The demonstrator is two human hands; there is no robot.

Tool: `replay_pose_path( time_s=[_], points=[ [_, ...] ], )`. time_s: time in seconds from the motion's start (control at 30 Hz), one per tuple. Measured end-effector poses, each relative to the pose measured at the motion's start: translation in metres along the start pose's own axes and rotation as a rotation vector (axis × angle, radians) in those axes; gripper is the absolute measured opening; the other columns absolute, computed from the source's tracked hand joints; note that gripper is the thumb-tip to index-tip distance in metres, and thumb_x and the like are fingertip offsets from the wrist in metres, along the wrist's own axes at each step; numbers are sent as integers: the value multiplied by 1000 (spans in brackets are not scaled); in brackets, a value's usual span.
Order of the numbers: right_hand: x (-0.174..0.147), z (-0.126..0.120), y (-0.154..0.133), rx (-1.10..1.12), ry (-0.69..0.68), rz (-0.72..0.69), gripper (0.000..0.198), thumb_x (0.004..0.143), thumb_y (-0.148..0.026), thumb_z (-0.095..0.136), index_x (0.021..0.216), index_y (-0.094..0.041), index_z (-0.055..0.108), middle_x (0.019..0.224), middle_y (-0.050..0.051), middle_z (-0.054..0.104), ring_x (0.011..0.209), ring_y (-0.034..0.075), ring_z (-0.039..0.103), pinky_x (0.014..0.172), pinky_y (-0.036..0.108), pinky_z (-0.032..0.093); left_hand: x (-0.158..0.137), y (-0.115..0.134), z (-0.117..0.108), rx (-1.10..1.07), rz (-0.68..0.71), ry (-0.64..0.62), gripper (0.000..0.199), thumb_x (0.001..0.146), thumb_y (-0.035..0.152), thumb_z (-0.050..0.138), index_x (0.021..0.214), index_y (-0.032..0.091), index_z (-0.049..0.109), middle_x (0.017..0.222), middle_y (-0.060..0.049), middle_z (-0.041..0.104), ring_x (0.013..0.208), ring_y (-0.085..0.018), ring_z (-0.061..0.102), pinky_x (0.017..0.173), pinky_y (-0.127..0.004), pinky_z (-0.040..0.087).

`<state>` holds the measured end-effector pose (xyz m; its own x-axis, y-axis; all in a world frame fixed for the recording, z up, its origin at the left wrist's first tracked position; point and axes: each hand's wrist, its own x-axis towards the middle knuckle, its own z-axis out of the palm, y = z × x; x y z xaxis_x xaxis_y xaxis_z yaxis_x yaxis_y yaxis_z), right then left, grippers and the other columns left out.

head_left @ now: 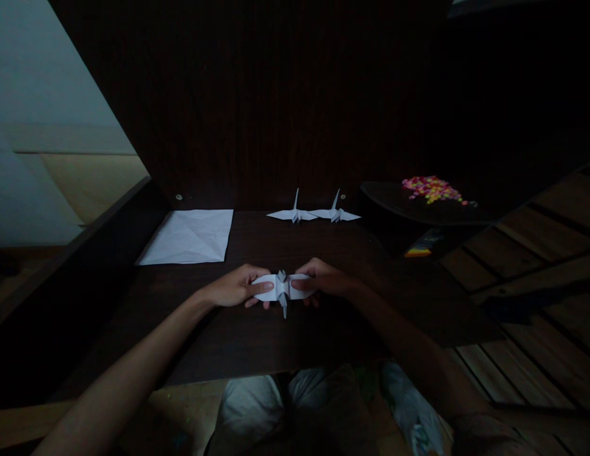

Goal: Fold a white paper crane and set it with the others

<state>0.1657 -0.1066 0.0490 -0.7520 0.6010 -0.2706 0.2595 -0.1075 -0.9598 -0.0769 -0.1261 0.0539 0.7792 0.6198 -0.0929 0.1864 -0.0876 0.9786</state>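
Both hands grip a white folded paper crane (283, 288) just above the dark desk. My left hand (240, 286) pinches its left wing, thumb on top and fingers beneath. On the other side my right hand (322, 280) pinches the right wing in the same way. The wings are spread out sideways, and narrow points stick out from the centre, one away from me and one towards me. Farther back, two finished-looking white paper cranes, a left one (296, 215) and a right one (336, 215), stand side by side with wings touching or nearly so.
A creased white paper sheet (192, 236) lies at the back left of the desk (218, 348). At the right, a raised curved shelf (384, 193) bears a pile of small pink, red and yellow pieces (432, 189). Dark panels rise behind and at the left.
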Motion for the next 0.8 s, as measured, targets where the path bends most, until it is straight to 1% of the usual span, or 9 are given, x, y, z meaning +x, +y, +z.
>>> replay_pose_path(
  time_s=[0.13, 0.37, 0.5, 0.7, 0.8],
  points=[
    [0, -1, 1, 24, 9, 0, 47, 72, -56, 70, 77, -9, 63, 52, 0, 63, 36, 8, 52, 35, 17, 37, 0, 1, 0, 9, 8, 16, 35, 91, 43, 53, 81, 10, 59, 67, -4, 65, 42, -4, 41, 41, -17, 31],
    [1, -4, 4, 44, 1, -19, 47, 73, -56, 69, 76, -9, 63, 54, 1, 64, 37, 7, 52, 37, 17, 39, -1, -2, -2, -3, 2, 33, 36, 90, 44, 54, 80, 10, 58, 68, -5, 67, 42, -4, 43, 42, -16, 32],
    [2, -5, 6, 63, 7, -26, 50, 70, -59, 70, 74, -9, 62, 53, 1, 63, 38, 8, 52, 38, 18, 40, -1, -4, -3, -13, -3, 41, 37, 89, 45, 55, 81, 9, 58, 69, -6, 67, 41, -4, 43, 41, -16, 32],
    [2, -7, 6, 53, -29, -28, 51, 69, -60, 70, 72, -10, 61, 52, 0, 62, 39, 9, 54, 41, 20, 44, -2, -3, -3, -37, -1, 21, 37, 87, 46, 57, 80, 10, 57, 67, -5, 66, 41, -4, 42, 40, -16, 30],
    [1, -7, 5, 62, -34, -13, 52, 68, -60, 71, 73, -10, 61, 51, 0, 61, 39, 9, 54, 40, 20, 44, -2, -3, -3, -38, 2, 14, 37, 87, 46, 57, 79, 10, 57, 66, -4, 66, 40, -4, 41, 39, -15, 29]
  ],
)
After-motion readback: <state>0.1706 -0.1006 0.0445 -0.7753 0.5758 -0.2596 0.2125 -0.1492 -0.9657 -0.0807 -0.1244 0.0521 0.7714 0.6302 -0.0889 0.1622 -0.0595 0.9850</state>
